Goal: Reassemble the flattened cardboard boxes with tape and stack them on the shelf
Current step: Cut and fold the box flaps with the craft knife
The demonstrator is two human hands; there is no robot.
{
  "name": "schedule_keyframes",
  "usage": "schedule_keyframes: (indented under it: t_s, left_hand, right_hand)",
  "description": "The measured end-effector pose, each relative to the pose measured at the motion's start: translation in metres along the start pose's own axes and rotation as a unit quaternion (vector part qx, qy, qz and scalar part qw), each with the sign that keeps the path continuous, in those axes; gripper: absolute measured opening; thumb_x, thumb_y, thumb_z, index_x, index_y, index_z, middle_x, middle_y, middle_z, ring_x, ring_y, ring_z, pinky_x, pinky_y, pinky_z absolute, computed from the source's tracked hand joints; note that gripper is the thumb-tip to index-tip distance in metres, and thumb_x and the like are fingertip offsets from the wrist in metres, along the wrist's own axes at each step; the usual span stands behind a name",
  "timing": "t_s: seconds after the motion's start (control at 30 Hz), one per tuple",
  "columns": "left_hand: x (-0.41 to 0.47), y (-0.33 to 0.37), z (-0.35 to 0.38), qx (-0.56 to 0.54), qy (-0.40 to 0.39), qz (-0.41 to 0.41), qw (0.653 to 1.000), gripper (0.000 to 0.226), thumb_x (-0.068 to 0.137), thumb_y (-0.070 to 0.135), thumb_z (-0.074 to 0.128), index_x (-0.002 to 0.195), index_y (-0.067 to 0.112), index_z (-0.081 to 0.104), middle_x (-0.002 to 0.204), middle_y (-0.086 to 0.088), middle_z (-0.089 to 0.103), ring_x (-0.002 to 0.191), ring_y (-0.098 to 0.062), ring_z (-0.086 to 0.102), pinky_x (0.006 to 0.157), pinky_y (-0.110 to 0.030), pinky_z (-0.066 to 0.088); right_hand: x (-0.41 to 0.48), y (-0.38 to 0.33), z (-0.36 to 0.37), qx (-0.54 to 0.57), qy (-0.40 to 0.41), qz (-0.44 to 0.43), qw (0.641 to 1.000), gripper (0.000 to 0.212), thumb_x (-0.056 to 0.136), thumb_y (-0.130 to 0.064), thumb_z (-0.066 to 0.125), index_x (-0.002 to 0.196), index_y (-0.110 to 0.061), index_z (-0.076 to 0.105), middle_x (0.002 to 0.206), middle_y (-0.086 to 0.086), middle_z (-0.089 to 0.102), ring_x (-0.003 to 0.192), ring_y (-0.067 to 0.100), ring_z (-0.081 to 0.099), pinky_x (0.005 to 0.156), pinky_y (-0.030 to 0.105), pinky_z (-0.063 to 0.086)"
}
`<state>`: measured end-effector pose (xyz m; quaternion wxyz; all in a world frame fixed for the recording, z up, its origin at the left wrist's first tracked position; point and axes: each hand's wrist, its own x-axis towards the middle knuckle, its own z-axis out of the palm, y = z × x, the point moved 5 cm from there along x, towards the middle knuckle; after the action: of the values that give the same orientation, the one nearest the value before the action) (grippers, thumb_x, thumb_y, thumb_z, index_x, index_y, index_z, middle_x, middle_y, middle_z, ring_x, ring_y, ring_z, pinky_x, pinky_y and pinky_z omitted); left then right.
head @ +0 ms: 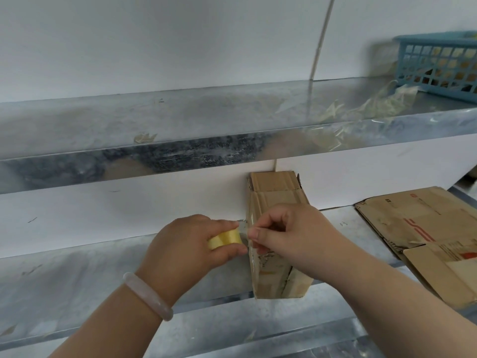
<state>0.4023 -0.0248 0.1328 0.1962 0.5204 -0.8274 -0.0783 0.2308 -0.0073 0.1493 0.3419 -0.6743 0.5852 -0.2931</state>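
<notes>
Two steel shelves fill the view. The upper shelf [180,120] runs across at twelve o'clock, and the lower shelf [77,270] below it carries all the action. At three o'clock on that lower shelf lies the flattened cardboard [426,236], printed side up and not folded into anything yet. Just right of centre the small box [276,192] stands on end on the lower shelf, already folded into shape, with clear tape glinting down its left edge. Up at two o'clock a blue basket [438,63] sits on the upper shelf. Now the hands! The left hand [180,249], at nine o'clock of the box, has its grip clenched round the yellow tape roll [224,239], held just beside the box's left edge. The right hand [291,228] lies across the box front, its grip pinching the tape end [245,232] between thumb and forefinger right at that edge. By my reading this one box is mid-taping. No finished stack is in view, so the strip needs sealing and cutting, and the flat pile is all to come.
</notes>
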Motion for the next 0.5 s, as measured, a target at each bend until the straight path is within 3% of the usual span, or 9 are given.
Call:
schedule_keyframes:
  t_s: [0.1, 0.17, 0.23, 0.3, 0.4, 0.5]
  left_hand:
    - [0.000, -0.003, 0.001, -0.009, -0.029, 0.004, 1.000, 0.071, 0.051, 0.094, 0.023, 0.113, 0.069, 0.049, 0.091, 0.025, 0.061, 0.083, 0.003, 0.052, 0.068, -0.014, 0.037]
    - [-0.003, -0.009, 0.000, -0.090, -0.032, 0.027, 0.995, 0.055, 0.058, 0.091, 0.036, 0.111, 0.076, 0.043, 0.093, 0.029, 0.061, 0.089, 0.005, 0.053, 0.070, -0.012, 0.038]
    - [-0.011, -0.019, -0.005, -0.191, 0.005, 0.040, 0.981, 0.051, 0.068, 0.074, 0.052, 0.118, 0.070, 0.044, 0.097, 0.025, 0.058, 0.092, 0.001, 0.054, 0.072, -0.009, 0.039]
    - [-0.017, -0.023, -0.011, -0.232, 0.033, 0.049, 0.971, 0.049, 0.071, 0.070, 0.057, 0.119, 0.061, 0.053, 0.099, 0.020, 0.059, 0.093, -0.004, 0.056, 0.074, -0.011, 0.042]
    - [-0.020, -0.019, -0.011, -0.193, 0.040, 0.057, 0.979, 0.047, 0.070, 0.074, 0.057, 0.113, 0.054, 0.061, 0.096, 0.020, 0.062, 0.091, -0.003, 0.058, 0.069, -0.012, 0.044]
    - [-0.017, -0.012, -0.011, -0.027, 0.042, 0.053, 0.997, 0.051, 0.067, 0.080, 0.049, 0.108, 0.051, 0.063, 0.082, 0.025, 0.057, 0.075, 0.002, 0.055, 0.058, -0.017, 0.042]
  right_hand:
    - [-0.003, 0.004, -0.003, 0.029, 0.007, 0.011, 0.999, 0.015, 0.086, -0.030, 0.071, 0.071, -0.029, 0.070, 0.071, -0.013, 0.073, 0.070, 0.001, 0.069, 0.072, 0.020, 0.054]
    - [-0.004, 0.010, -0.010, 0.080, 0.020, 0.029, 0.996, 0.012, 0.086, -0.024, 0.071, 0.074, -0.026, 0.072, 0.070, -0.010, 0.074, 0.067, 0.002, 0.070, 0.065, 0.015, 0.052]
    - [-0.007, 0.014, -0.018, 0.108, 0.032, 0.037, 0.993, 0.011, 0.086, -0.021, 0.072, 0.076, -0.022, 0.073, 0.069, -0.007, 0.074, 0.063, 0.002, 0.069, 0.057, 0.011, 0.047]
    - [-0.010, 0.016, -0.025, 0.115, 0.037, 0.039, 0.992, 0.011, 0.085, -0.020, 0.072, 0.075, -0.021, 0.074, 0.068, -0.004, 0.074, 0.062, 0.003, 0.069, 0.057, 0.011, 0.048]
    - [-0.020, 0.018, -0.033, 0.129, 0.052, 0.035, 0.990, 0.011, 0.084, -0.019, 0.073, 0.073, -0.020, 0.075, 0.069, -0.002, 0.074, 0.064, 0.007, 0.070, 0.059, 0.015, 0.050]
    - [-0.032, 0.018, -0.045, 0.134, 0.066, 0.033, 0.988, 0.007, 0.082, -0.020, 0.074, 0.076, -0.017, 0.075, 0.069, -0.001, 0.074, 0.063, 0.006, 0.070, 0.060, 0.015, 0.053]
